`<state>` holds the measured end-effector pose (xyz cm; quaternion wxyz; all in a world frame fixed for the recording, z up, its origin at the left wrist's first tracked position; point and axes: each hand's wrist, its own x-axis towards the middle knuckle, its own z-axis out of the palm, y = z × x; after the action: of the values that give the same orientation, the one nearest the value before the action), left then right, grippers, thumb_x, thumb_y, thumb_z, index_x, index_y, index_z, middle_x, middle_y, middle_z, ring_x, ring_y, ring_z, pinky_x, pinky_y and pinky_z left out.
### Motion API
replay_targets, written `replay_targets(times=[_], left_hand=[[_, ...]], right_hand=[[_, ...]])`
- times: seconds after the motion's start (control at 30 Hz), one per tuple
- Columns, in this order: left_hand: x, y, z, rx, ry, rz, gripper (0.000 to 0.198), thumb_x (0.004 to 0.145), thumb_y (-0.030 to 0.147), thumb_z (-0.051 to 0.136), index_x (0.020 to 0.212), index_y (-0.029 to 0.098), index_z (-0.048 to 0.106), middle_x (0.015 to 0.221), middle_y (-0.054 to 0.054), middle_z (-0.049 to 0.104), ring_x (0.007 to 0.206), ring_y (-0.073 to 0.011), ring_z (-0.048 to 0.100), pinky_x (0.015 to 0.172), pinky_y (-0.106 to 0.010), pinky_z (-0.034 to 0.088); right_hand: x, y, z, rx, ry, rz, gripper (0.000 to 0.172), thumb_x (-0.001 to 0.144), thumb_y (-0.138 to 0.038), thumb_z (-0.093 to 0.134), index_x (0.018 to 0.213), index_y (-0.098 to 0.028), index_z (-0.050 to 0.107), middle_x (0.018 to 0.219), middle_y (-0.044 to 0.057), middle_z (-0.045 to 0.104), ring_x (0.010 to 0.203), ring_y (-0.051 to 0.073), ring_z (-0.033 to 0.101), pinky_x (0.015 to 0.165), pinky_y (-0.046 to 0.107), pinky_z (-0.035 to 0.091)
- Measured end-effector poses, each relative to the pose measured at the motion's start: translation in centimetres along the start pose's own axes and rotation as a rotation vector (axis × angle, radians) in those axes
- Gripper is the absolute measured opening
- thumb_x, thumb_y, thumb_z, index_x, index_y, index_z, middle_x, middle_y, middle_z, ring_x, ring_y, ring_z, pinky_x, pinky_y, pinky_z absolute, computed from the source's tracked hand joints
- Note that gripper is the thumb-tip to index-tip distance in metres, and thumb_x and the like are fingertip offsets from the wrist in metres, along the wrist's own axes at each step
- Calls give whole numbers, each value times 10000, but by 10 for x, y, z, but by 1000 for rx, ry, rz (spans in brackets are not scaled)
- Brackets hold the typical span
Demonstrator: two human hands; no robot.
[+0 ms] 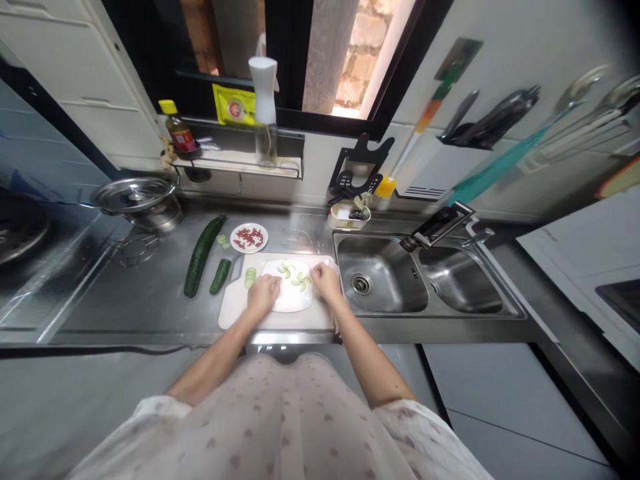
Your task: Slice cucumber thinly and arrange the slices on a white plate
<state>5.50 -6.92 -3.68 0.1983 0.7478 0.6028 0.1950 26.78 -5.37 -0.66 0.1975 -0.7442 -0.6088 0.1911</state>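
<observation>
A white plate (293,305) rests on a pale cutting board (235,310). Pale green cucumber slices (301,281) lie on it in two curved clusters. My left hand (263,295) is over the plate's left side, fingers curled together; anything in them is too small to make out. At the plate's right edge my right hand (326,281) has thumb and fingers pinched, and what they hold, if anything, is unclear. More cucumber slices (250,277) sit on the board just beyond my left hand. Left of the board are a long cucumber (203,259) and a short cucumber piece (221,276).
A small plate (249,248) of chopped red bits stands behind the board, near a few loose slices (223,241). A lidded steel pot (150,207) is at the back left. The double sink (383,303) adjoins the board's right, with a faucet (437,225) behind.
</observation>
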Motion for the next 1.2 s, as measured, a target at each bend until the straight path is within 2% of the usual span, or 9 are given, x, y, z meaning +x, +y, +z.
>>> replay_targets(times=[0.1,0.23,0.47,0.6,0.77,1.03,1.2], left_hand=[[-12,-21,-11,-42,103,-92,283,854,274,481,1022,211,699,1034,-53,684,967,-208,596,845,-292,454],[-22,-44,-22,-42,179,-205,267,840,279,479,975,207,697,965,-53,695,894,-196,614,815,-272,449],[-18,-72,-21,64,150,-419,312,803,354,549,1055,194,639,961,-79,677,904,-226,615,792,-291,449],[-13,-76,-15,111,109,-465,392,809,442,542,1073,164,626,1025,-127,656,965,-257,609,812,-315,450],[-9,-75,-9,137,87,-483,399,824,461,513,1041,149,635,1029,-145,644,965,-265,603,810,-325,448],[-8,-69,-9,116,121,-490,323,826,435,508,954,168,638,986,-123,640,940,-256,592,790,-317,432],[-8,-62,-11,-19,168,-522,293,850,445,487,915,191,617,906,-78,669,864,-225,609,736,-293,424]], right_hand=[[-13,4,-1,100,40,-41,197,840,-289,460,809,-182,623,750,34,647,697,151,554,638,231,361],[-29,3,3,187,48,-64,213,832,-315,452,788,-182,612,723,24,634,668,148,545,623,229,367],[-43,-7,3,201,24,-71,250,845,-336,426,767,-186,609,684,22,620,644,154,541,608,234,372],[-45,-8,4,222,11,-88,242,841,-325,424,786,-185,614,719,34,639,682,162,560,632,236,387],[-46,-6,7,241,0,-90,240,837,-325,428,774,-187,614,729,37,648,688,166,572,634,240,391],[-48,-7,6,256,-8,-97,230,837,-323,434,762,-189,604,733,37,654,688,165,577,642,242,401],[-49,-9,7,263,-27,-85,221,833,-315,436,790,-189,613,776,43,671,720,170,591,661,244,410]])
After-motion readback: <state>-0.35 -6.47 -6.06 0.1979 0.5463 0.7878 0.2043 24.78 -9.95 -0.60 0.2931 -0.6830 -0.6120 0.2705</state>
